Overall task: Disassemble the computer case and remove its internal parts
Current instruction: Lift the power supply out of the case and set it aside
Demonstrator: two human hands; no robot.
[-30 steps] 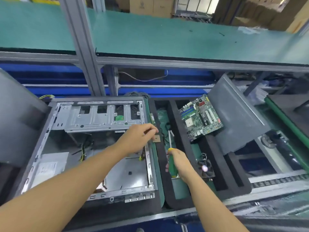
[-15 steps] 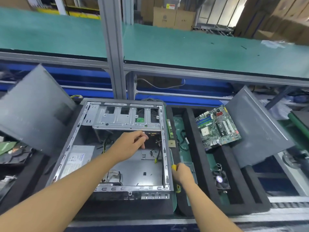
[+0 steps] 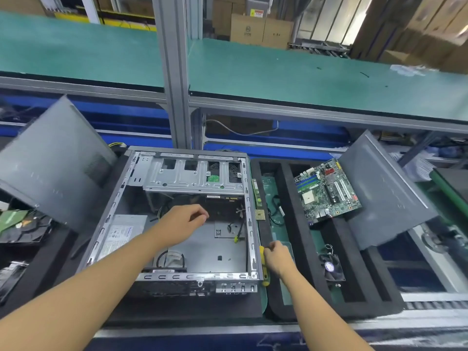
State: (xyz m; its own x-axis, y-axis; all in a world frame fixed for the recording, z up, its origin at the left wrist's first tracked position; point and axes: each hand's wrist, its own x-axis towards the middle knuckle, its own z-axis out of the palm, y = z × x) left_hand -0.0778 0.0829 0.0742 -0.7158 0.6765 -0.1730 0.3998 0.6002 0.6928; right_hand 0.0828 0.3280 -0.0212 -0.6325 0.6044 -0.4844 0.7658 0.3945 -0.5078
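The open computer case [image 3: 250, 239] lies on its side at the centre, with a power supply [image 3: 121, 236] and a metal drive cage [image 3: 192, 178] inside. My left hand [image 3: 184, 224] hovers over the case's interior with its fingers loosely curled and nothing visible in them. Just outside the case's right wall, my right hand [image 3: 277, 257] grips the handle of a yellow-green screwdriver [image 3: 263, 267]. A small square chip [image 3: 260, 214] and a green memory stick [image 3: 257, 193] lie on the edge of the black foam tray [image 3: 286, 198].
In the tray are a motherboard [image 3: 326, 191], a small fan [image 3: 331, 268] and a grey side panel [image 3: 385, 193]. Another grey panel [image 3: 50, 160] leans at the left over loose parts. A metal post [image 3: 174, 72] and a green shelf stand behind.
My left hand left the chip on the tray edge and moved left into the case. My right hand brought the screwdriver down alongside the case's right wall.
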